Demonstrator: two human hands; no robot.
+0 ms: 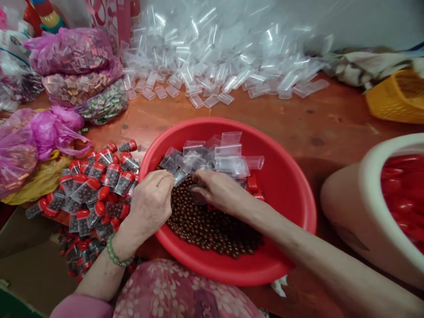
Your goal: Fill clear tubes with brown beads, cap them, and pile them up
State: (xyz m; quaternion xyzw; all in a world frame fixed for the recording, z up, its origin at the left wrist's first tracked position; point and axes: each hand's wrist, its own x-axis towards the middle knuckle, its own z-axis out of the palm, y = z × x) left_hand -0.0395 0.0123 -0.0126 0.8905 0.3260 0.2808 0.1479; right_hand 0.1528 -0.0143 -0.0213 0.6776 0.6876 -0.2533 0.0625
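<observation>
Small brown beads heaped in red basin, near side; empty clear tubes piled on beads' far edge, lying flat.

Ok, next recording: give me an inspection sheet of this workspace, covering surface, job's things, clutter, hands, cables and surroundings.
Surface: reddish-brown tabletop, bare patches scuffed.
Job's things: red basin holding small brown balls and empty clear containers; red-capped filled containers piled to its left.
Clutter: heap of empty clear containers at the back; pink bags of small packets on the left; yellow basket on the right; white tub with red pieces inside.
Hands: left hand on the basin rim, fingers curled, hold unclear; right hand over the balls, fingers closed on something small.
Cables: nothing seen.
Surroundings: pale wall behind; crumpled cloth at the far right.
</observation>
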